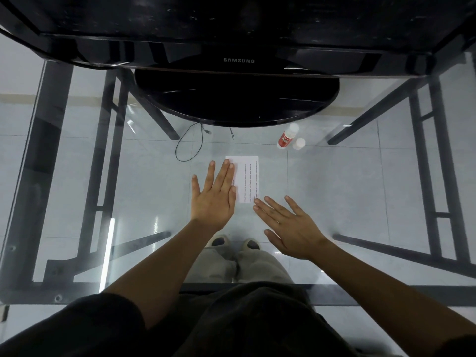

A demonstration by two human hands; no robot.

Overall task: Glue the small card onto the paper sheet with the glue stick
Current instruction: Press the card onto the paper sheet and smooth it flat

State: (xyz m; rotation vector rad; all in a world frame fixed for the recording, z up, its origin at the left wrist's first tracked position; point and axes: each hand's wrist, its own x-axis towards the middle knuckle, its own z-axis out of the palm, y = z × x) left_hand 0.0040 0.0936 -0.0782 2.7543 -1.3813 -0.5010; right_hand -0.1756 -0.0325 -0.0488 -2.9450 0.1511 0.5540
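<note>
A white paper sheet (248,177) with lines of small print lies flat on the glass table, in the middle. My left hand (215,193) is spread flat, its fingertips resting on the sheet's left edge. My right hand (286,224) hovers open at the sheet's near right corner, fingertips touching or just short of it. The glue stick (287,136), white with a red label, lies uncapped behind the sheet to the right. Its white cap (298,144) stands beside it. I cannot tell a separate small card from the sheet.
A black Samsung monitor (237,60) with a round base (237,101) fills the back of the glass table (103,202). A thin black cable (189,143) loops behind the sheet on the left. Black table legs and my feet show through the glass.
</note>
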